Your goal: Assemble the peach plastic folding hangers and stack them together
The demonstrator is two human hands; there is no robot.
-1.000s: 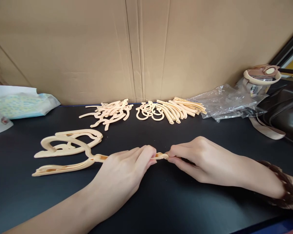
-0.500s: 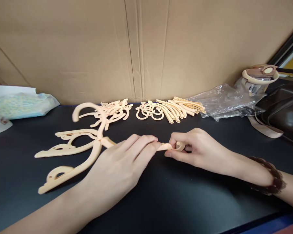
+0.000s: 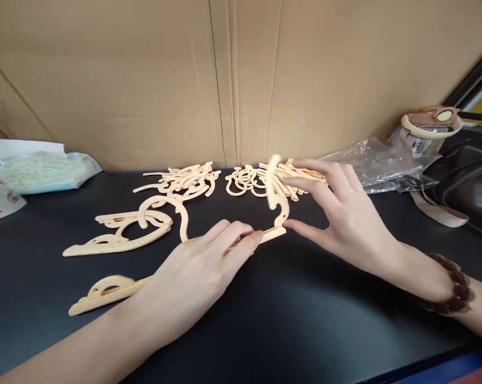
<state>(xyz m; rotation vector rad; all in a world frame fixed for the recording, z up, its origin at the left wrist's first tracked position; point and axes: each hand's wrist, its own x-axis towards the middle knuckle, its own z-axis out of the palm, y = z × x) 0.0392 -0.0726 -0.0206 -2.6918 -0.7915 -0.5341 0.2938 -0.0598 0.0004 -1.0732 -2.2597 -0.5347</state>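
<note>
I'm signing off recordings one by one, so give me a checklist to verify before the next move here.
1. Left hand has a grip on the beige hanger: ok.
2. Curved piece folded flat against the hanger: not ok; it stands up at the hanger's end.
3. Right hand closed in a grip: not ok; its fingers are spread.
4. Right thumb touching the curved piece: cannot tell.
5. Second hanger lying on the black table: ok.
6. Hanger's hook clear of the second hanger: cannot tell; they overlap in view.
</note>
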